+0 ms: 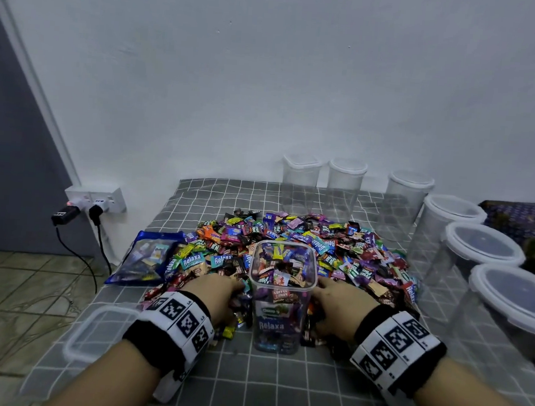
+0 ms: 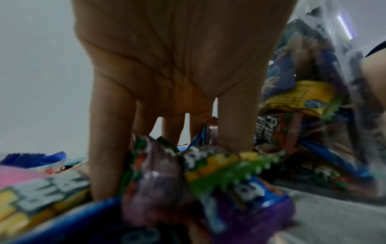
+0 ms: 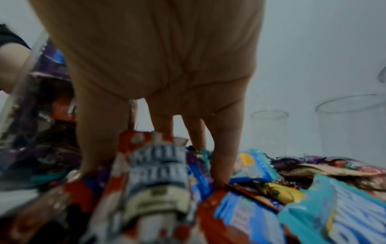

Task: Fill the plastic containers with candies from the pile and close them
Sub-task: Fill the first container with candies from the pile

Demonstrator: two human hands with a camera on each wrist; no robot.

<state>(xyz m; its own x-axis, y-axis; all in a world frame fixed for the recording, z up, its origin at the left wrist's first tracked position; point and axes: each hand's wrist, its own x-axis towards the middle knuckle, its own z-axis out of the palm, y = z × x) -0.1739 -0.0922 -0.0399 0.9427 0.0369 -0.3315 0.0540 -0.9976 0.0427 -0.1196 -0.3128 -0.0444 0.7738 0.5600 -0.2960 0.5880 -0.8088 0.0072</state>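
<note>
A clear square container (image 1: 279, 296) stands open at the table's front centre, filled with wrapped candies most of the way up. Behind and around it spreads the big candy pile (image 1: 292, 243). My left hand (image 1: 223, 295) lies on the candies just left of the container. The left wrist view shows its fingers (image 2: 110, 148) straight, their tips sunk among wrappers, and the container wall (image 2: 344, 102) at the right. My right hand (image 1: 335, 304) lies on the candies just right of the container, fingers (image 3: 225, 148) straight down into the wrappers. Neither hand grips anything that I can see.
A clear lid (image 1: 102, 334) lies at the table's front left corner. A blue candy bag (image 1: 146, 257) sits left of the pile. Several lidded empty containers (image 1: 479, 261) line the back and right side. The tiled floor drops off to the left, below a wall socket (image 1: 96, 200).
</note>
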